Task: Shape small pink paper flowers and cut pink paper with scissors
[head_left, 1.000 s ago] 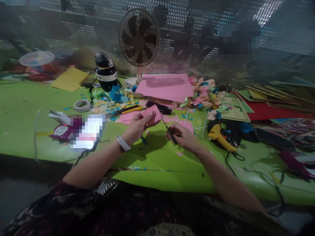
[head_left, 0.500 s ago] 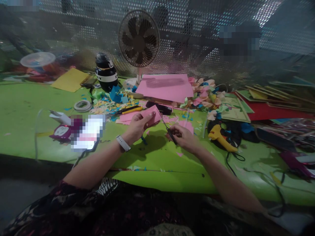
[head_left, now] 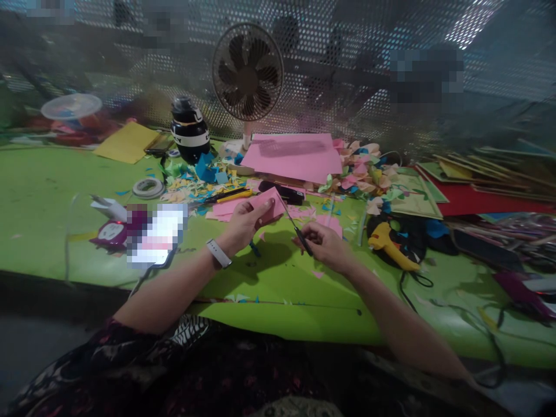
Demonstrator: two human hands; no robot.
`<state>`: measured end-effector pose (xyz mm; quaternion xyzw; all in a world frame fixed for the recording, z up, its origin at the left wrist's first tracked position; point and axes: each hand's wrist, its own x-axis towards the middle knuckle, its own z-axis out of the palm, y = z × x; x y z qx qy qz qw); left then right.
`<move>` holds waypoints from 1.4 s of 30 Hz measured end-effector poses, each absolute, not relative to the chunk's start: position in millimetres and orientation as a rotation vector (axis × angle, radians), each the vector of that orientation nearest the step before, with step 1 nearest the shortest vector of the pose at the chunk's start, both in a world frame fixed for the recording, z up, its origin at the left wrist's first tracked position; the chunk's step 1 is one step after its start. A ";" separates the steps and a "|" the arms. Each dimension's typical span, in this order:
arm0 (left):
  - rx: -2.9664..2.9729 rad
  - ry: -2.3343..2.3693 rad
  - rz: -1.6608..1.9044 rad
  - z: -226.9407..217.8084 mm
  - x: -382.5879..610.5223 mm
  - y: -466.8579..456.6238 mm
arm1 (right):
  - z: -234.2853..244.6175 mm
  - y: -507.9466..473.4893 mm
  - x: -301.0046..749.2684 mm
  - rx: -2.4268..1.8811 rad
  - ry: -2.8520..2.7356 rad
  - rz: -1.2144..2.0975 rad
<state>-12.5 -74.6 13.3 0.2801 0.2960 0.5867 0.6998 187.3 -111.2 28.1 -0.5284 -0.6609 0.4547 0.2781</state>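
My left hand [head_left: 244, 223] pinches a small folded piece of pink paper [head_left: 273, 204], thumb on top, above the green table. Black-handled scissors [head_left: 303, 238] are in my right hand [head_left: 324, 243], their blades pointing up and left to the right edge of the pink paper. Whether the blades are cutting into the paper I cannot tell. Under and behind my left hand lie more pink paper pieces [head_left: 221, 209], with a yellow-and-black cutter [head_left: 232, 196] by them. Another pink piece [head_left: 332, 225] lies just behind my right hand.
A lit phone [head_left: 158, 234] rests at left, near a roll of tape [head_left: 148, 187]. Behind are paper scraps [head_left: 186, 188], a black bottle [head_left: 190, 132], a fan [head_left: 248, 75] and a pink sheet [head_left: 293, 155]. At right lies a yellow glue gun [head_left: 393, 246] with its cord.
The whole view has shifted slightly. Both hands keep their hold on the pink paper and the scissors, with hardly any visible movement.
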 end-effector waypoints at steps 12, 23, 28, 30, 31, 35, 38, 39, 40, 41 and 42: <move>0.659 0.695 1.294 10.2 -12.2 -74.5 | 22.8 -109.9 187.2 -1.397 -1.757 1.221; 0.670 0.666 1.262 2.1 -12.8 -72.5 | 25.8 -111.3 186.9 -1.383 -1.736 1.247; 0.717 0.668 1.246 0.2 -11.8 -73.4 | 28.4 -111.3 186.2 -1.415 -1.710 1.250; 0.731 0.667 1.230 -0.4 -10.9 -74.0 | 28.4 -111.7 186.1 -1.408 -1.710 1.244; 0.736 0.667 1.227 -0.8 -10.5 -74.1 | 28.0 -111.9 186.2 -1.402 -1.713 1.243; 0.729 0.684 1.237 -2.6 -10.3 -73.8 | 25.8 -112.1 187.1 -1.377 -1.709 1.244; 0.694 0.711 1.253 -1.3 -12.0 -72.9 | 24.1 -111.1 187.6 -1.376 -1.713 1.250; 0.684 0.713 1.254 -0.2 -12.8 -72.6 | 23.4 -110.7 187.6 -1.380 -1.718 1.258; 0.676 0.712 1.251 1.0 -13.5 -72.1 | 22.6 -110.2 187.6 -1.388 -1.719 1.267; 0.668 0.708 1.245 2.2 -14.1 -71.6 | 21.8 -109.8 187.5 -1.397 -1.719 1.280; 0.657 0.702 1.237 3.2 -14.5 -71.1 | 21.0 -109.5 187.3 -1.405 -1.714 1.295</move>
